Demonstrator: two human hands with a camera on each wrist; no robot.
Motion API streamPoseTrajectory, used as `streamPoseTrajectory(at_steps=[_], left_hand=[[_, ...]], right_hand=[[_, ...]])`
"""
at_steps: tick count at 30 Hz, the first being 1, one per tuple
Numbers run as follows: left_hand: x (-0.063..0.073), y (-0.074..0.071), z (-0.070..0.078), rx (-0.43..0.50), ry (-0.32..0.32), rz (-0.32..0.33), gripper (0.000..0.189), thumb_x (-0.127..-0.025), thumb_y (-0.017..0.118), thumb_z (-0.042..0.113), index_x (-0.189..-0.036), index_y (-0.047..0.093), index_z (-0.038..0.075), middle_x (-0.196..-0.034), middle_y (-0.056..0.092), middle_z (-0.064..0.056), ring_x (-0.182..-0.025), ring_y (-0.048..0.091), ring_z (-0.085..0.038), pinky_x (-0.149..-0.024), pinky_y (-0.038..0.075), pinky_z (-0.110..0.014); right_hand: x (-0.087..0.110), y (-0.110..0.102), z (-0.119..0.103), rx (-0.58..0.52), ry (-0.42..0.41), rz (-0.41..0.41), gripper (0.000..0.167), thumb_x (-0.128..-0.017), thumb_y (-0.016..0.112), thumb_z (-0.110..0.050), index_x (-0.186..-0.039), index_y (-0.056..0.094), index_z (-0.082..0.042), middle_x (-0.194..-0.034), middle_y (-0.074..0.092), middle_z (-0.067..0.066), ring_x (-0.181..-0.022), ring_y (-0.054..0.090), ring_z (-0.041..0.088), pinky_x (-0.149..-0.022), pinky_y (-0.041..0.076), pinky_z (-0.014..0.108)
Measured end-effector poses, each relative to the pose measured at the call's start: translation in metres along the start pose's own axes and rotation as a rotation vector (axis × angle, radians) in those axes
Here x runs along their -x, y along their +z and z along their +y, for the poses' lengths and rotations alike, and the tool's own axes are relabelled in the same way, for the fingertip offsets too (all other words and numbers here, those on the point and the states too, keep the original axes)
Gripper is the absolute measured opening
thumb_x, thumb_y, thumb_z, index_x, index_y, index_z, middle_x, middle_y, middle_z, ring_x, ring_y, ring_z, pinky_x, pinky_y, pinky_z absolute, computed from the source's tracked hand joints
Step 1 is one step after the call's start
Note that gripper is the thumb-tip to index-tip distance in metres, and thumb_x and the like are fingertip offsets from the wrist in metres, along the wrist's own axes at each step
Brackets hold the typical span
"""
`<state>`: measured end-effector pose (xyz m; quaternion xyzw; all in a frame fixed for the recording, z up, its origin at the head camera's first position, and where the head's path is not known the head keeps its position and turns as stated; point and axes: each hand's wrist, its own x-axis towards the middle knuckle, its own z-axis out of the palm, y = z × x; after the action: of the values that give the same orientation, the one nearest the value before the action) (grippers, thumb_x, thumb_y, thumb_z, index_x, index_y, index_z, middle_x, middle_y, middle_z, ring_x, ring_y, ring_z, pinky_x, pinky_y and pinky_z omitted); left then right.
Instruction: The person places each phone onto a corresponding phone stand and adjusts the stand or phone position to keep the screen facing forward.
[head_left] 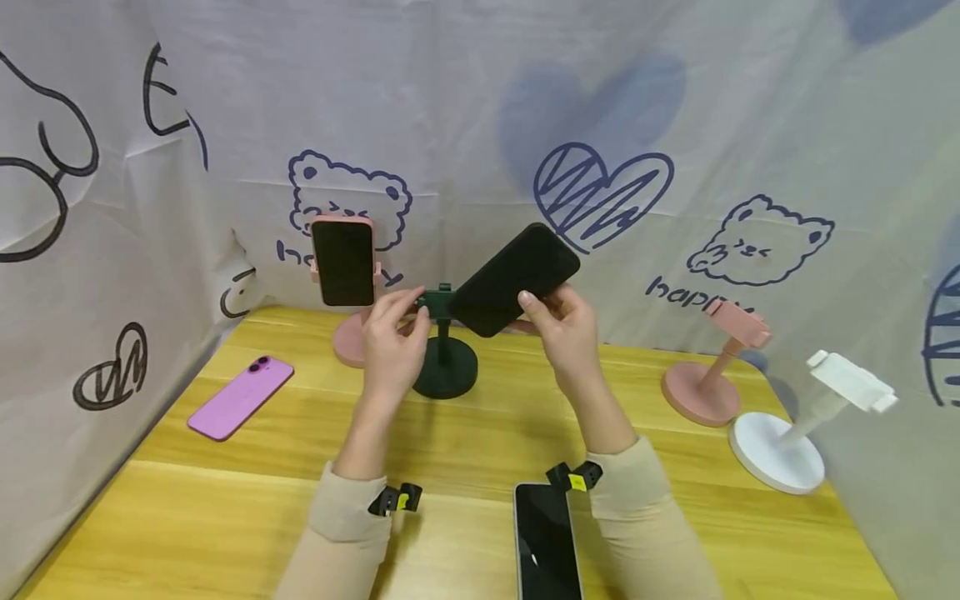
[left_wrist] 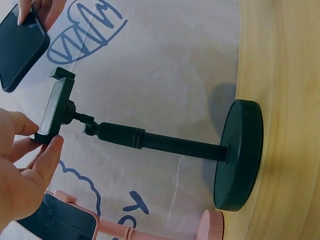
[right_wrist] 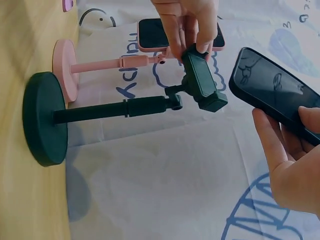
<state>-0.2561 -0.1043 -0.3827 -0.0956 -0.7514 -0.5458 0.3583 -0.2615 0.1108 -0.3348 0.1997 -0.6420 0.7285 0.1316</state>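
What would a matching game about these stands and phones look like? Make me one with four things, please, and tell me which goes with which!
Things:
1. purple phone
2. green stand
3. white stand
4. dark-edged phone

Where or how:
A. has its clamp pinched by the left hand
B. held up in the right hand
C. farthest right of the stands in the head view
D. lying on the table, back side up

Right pairs: 1-D, 2-A, 3-C, 4-B
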Motion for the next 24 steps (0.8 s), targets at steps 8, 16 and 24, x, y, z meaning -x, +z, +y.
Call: streamPoseTrajectory(at_steps=[8,16,24], left_hand=[[0.0,0.001,-0.001,0.0,-0.026,-0.003,0.03,-0.099,0.066,-0.002,-0.128,0.071,-0.005,-0.124,0.064,-0.022,-0.105,0.069,-0.031,-0.087,0.062,-0.048],[0.0,0.001,0.0,-0.003,-0.013,0.012,0.03,-0.099,0.066,-0.002,-0.128,0.07,-0.006,-0.123,0.064,-0.023,-0.104,0.069,-0.032,-0.081,0.052,-0.009],[0.001,0.001,0.001,-0.027,-0.012,0.014,0.03,-0.098,0.067,-0.002,-0.127,0.069,-0.01,-0.124,0.063,-0.025,-0.103,0.069,-0.035,-0.085,0.063,-0.047]], right_hand=[[-0.037,0.013,-0.007,-0.019,0.073,-0.051,0.03,-0.102,0.065,-0.004,-0.128,0.061,0.011,-0.115,0.068,0.013,-0.101,0.069,0.02,-0.079,0.064,0.04],[-0.06,0.027,-0.006,0.006,0.167,-0.097,0.032,-0.104,0.063,-0.007,-0.132,0.06,0.008,-0.125,0.066,0.021,-0.103,0.069,0.027,-0.084,0.064,0.043],[-0.067,0.033,0.003,0.058,0.223,-0.133,0.035,-0.105,0.061,-0.006,-0.137,0.056,0.006,-0.13,0.064,0.021,-0.109,0.068,0.03,-0.088,0.062,0.047]])
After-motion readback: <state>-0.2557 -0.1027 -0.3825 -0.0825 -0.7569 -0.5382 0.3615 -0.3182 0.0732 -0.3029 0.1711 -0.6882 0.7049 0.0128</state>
